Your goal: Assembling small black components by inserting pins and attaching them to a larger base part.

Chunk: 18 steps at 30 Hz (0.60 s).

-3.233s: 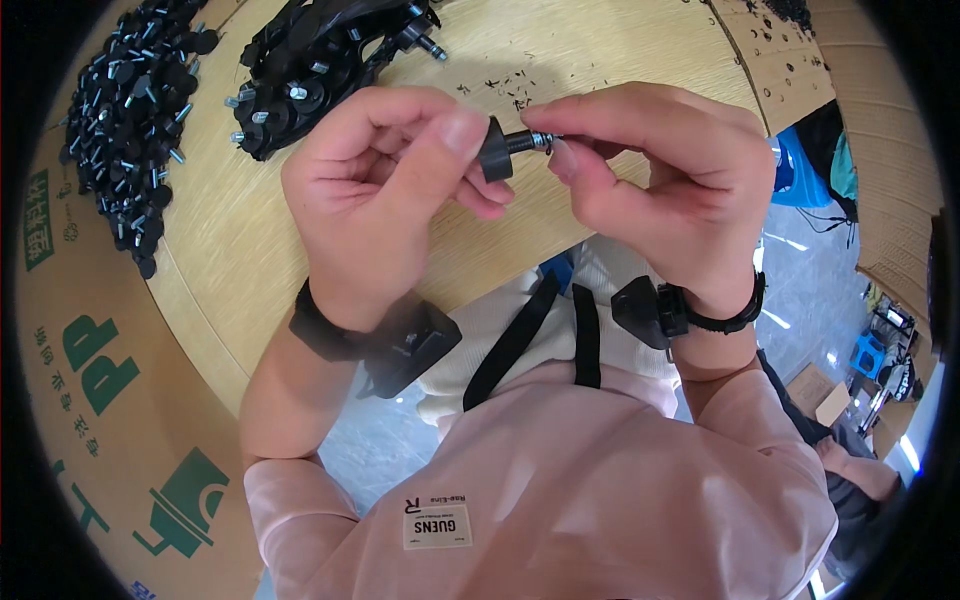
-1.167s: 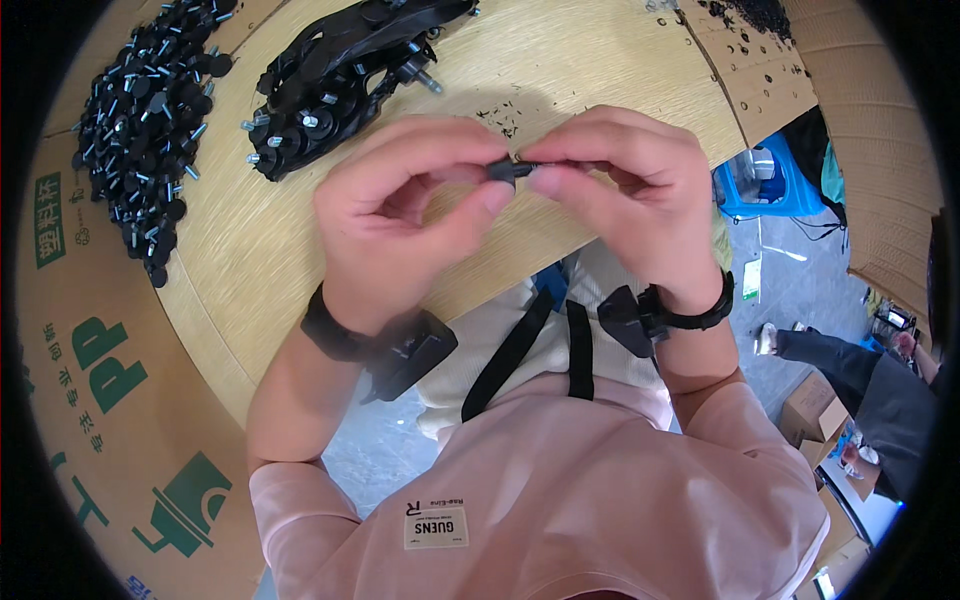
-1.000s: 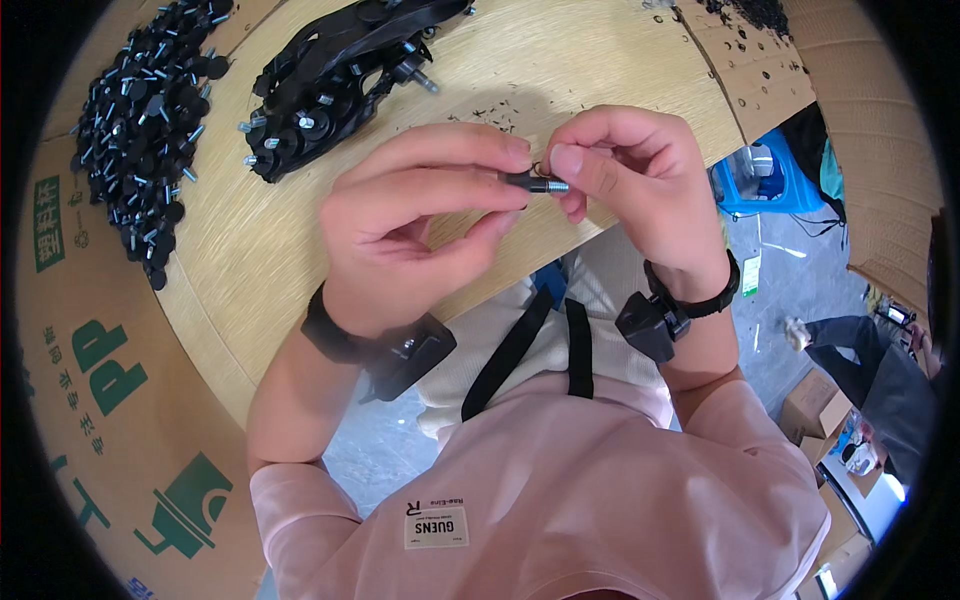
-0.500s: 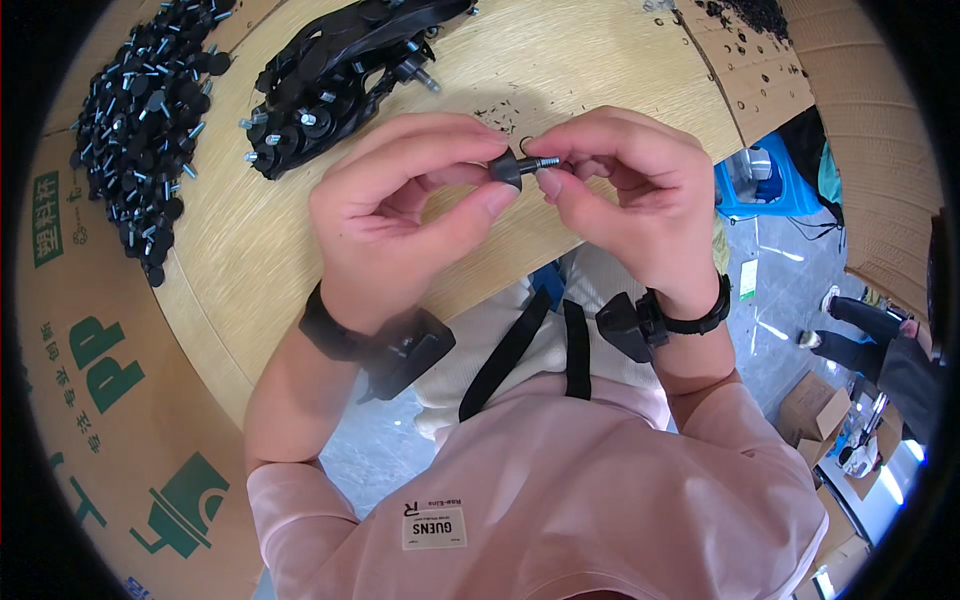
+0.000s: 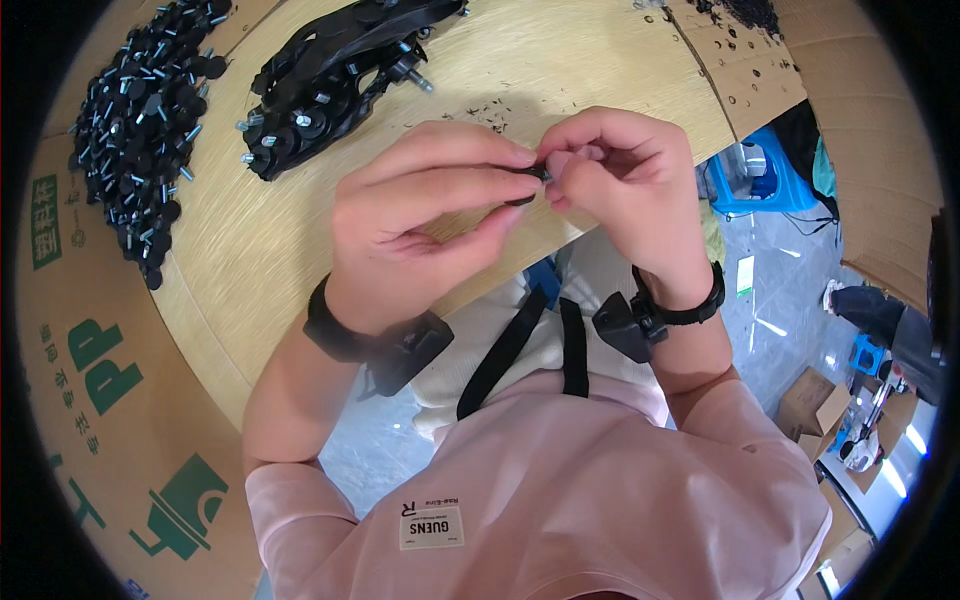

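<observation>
The left hand (image 5: pixel 420 210) grips a small, black, stemmed part (image 5: pixel 521 200) above the pale wood-grained table (image 5: pixel 580 60), the right hand (image 5: pixel 632 188) pinches its right end, and uneven pressure could cause slippage.

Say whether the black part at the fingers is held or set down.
Held: the left hand grips the black part, mostly hidden behind its fingers.

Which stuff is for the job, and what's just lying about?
Probably for the job:
left hand holding a black part
right hand at its end
heap of studded black parts
small black rings

Probably just lying about:
blue plastic thing
cardboard box
</observation>
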Available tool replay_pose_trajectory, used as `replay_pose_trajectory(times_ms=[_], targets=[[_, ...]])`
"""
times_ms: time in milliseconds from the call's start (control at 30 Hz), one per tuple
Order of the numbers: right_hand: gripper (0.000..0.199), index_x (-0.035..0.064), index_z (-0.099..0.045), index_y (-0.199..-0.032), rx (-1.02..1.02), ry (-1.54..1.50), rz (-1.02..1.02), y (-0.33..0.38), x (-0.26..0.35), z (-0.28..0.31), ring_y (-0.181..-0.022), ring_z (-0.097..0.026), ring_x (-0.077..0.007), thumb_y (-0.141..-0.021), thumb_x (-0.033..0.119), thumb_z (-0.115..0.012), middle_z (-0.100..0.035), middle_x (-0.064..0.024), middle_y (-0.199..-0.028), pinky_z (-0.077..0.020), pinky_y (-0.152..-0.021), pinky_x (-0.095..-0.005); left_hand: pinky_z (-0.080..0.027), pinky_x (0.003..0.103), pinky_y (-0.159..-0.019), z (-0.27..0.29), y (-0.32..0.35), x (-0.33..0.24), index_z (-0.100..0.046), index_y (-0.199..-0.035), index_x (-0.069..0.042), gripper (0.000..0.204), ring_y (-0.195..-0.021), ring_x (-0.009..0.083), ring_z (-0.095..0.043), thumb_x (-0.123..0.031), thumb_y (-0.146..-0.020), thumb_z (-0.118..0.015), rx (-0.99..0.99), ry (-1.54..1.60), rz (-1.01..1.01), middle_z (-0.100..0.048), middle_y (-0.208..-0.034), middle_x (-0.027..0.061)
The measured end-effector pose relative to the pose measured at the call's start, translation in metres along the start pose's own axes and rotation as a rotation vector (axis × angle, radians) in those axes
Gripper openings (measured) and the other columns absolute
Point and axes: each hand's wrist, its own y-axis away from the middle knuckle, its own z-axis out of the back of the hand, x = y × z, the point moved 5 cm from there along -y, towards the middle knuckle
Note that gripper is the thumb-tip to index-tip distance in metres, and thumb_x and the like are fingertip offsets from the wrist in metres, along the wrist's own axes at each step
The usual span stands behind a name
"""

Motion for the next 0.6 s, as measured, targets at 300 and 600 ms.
replay_pose_trajectory(times_ms=[300, 600], targets=[[0.018, -0.0027, -0.069, -0.094, 0.051, -0.037, 0.103, 0.002, 0.005, -0.002, -0.064, -0.055, -0.0027, -0.077, -0.004, -0.067, -0.063, 0.0009, -0.071, -0.0449, -0.06, -0.0184, -0.051, 0.029, -0.084, 0.003, 0.006, 0.005, -0.066, -0.107, 0.005, 0.031, -0.103, 0.0213, -0.061, 0.011, -0.076, -0.069, -0.21, 0.269, 0.344, -0.061, -0.114, 0.0164], [0.016, -0.0017, -0.07, -0.088, 0.022, 0.092, 0.145, 0.002, 0.006, 0.001, -0.064, -0.057, -0.0034, -0.072, -0.004, -0.07, -0.063, -0.0009, -0.069, -0.0457, -0.059, -0.0189, -0.052, 0.029, -0.083, 0.002, 0.006, 0.007, -0.066, -0.106, 0.005, 0.033, -0.101, 0.0212, -0.062, 0.011, -0.074, -0.07, -0.218, 0.273, 0.339, -0.063, -0.109, 0.0155]])
